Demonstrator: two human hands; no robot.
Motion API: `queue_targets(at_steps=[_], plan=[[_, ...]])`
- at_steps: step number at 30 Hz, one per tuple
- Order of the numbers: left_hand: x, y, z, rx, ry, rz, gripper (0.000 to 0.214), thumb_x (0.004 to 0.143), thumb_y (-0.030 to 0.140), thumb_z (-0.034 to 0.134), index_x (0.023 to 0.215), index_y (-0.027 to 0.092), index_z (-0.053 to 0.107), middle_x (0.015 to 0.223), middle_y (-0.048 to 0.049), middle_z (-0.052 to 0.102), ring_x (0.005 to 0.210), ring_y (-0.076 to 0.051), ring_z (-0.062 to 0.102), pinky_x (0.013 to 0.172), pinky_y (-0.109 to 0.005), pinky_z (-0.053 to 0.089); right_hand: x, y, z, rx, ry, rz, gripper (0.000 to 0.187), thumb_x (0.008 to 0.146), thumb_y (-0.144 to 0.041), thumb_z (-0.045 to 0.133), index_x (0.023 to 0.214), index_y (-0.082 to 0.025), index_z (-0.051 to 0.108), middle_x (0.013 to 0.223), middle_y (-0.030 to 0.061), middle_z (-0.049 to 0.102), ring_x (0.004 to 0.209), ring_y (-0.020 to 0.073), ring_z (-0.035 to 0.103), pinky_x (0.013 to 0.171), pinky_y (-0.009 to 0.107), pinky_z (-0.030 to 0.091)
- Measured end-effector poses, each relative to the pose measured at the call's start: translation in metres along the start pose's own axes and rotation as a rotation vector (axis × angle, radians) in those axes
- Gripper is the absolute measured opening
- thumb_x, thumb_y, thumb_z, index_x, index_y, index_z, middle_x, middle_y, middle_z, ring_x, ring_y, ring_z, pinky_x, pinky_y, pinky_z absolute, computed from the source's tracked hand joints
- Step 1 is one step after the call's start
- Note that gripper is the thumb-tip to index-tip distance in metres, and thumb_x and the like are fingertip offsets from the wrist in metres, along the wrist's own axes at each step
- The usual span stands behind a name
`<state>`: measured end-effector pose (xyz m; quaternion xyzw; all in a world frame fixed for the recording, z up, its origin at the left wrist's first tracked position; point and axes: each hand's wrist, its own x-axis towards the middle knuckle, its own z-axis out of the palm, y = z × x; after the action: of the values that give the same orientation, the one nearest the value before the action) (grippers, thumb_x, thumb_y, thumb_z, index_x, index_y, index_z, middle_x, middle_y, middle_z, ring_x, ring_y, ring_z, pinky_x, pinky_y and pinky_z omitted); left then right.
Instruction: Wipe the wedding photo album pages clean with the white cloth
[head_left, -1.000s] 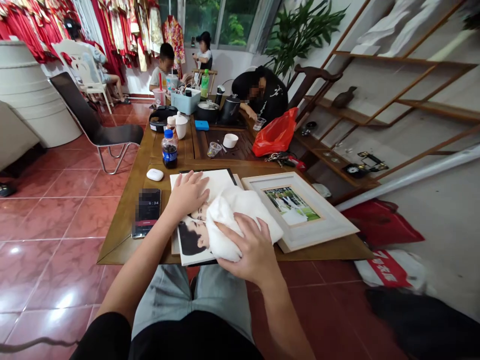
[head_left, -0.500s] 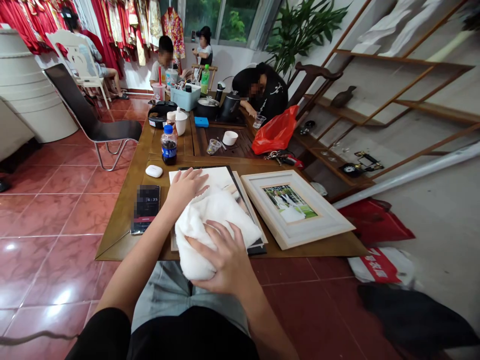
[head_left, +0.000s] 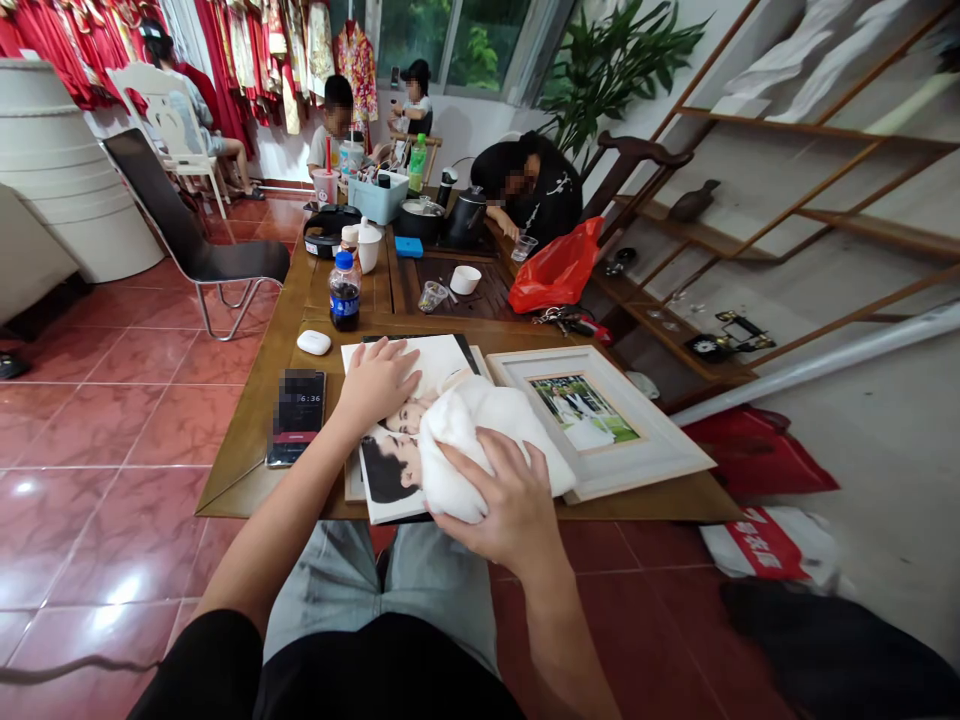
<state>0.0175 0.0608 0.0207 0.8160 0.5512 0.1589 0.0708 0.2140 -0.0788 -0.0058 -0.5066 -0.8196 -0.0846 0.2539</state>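
Observation:
Flat on the upper left of a large photo print (head_left: 390, 470) rests my left hand (head_left: 380, 378), its fingers spread. My right hand (head_left: 504, 495) grips a bunched white cloth (head_left: 469, 420), which lies over the print's right part. Two people's heads show in the print, left of the cloth. Beneath the print are a dark board and a pale frame edge, mostly covered. A white picture frame (head_left: 517, 400) with a small outdoor photo lies just right of the cloth, and the cloth's edge overlaps its near left corner.
Left on the wooden table (head_left: 240, 450) are a phone (head_left: 300, 435), a white earbud case (head_left: 313, 343) and a cola bottle (head_left: 344, 295). Behind stand a red plastic bag (head_left: 555, 270), a white bowl (head_left: 465, 280) and a kettle (head_left: 466, 215). A person leans on the far end.
My right hand has swept the white cloth to the right across the print, uncovering the two pictured heads. My left hand stays on the print's upper left.

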Motion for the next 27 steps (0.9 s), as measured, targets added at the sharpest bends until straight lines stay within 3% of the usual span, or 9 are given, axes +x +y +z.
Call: queue_targets(at_steps=[8,14,20,27], plan=[[0.002,-0.006,-0.001,0.014,-0.014,0.032,0.041,0.106,0.04,0.049,0.145,0.028,0.059,0.16,-0.0046,0.05,0.154,-0.03,0.035,0.126,-0.058,0.024,0.015,-0.032,0.011,0.103,-0.069,-0.103,0.07,0.077,-0.059,0.073,0.142,-0.034,0.063,0.133,0.0132,0.062,0.125,0.0376,0.053,0.108,0.056,0.027],[0.002,-0.007,-0.001,0.015,-0.008,0.049,0.042,0.105,0.04,0.051,0.144,0.028,0.06,0.16,-0.0054,0.05,0.153,-0.032,0.037,0.126,-0.06,0.024,0.011,-0.013,0.009,0.047,-0.071,-0.034,0.066,0.078,-0.057,0.073,0.139,-0.033,0.066,0.134,0.0126,0.061,0.124,0.0357,0.054,0.107,0.053,0.03],[0.003,-0.007,0.0,0.016,-0.035,0.055,0.044,0.106,0.039,0.047,0.147,0.026,0.058,0.161,-0.006,0.049,0.154,-0.034,0.035,0.126,-0.063,0.022,0.009,0.014,0.002,-0.036,-0.018,0.084,0.052,0.087,-0.049,0.064,0.135,-0.028,0.068,0.127,0.0147,0.064,0.122,0.0333,0.058,0.098,0.049,0.037],[0.002,-0.006,0.002,0.015,-0.038,0.042,0.043,0.108,0.034,0.039,0.146,0.029,0.059,0.161,-0.0044,0.048,0.154,-0.033,0.035,0.125,-0.066,0.021,0.02,-0.001,0.001,0.0,-0.076,0.041,0.058,0.082,-0.051,0.07,0.135,-0.029,0.067,0.131,0.0146,0.063,0.123,0.0354,0.056,0.103,0.053,0.033]])
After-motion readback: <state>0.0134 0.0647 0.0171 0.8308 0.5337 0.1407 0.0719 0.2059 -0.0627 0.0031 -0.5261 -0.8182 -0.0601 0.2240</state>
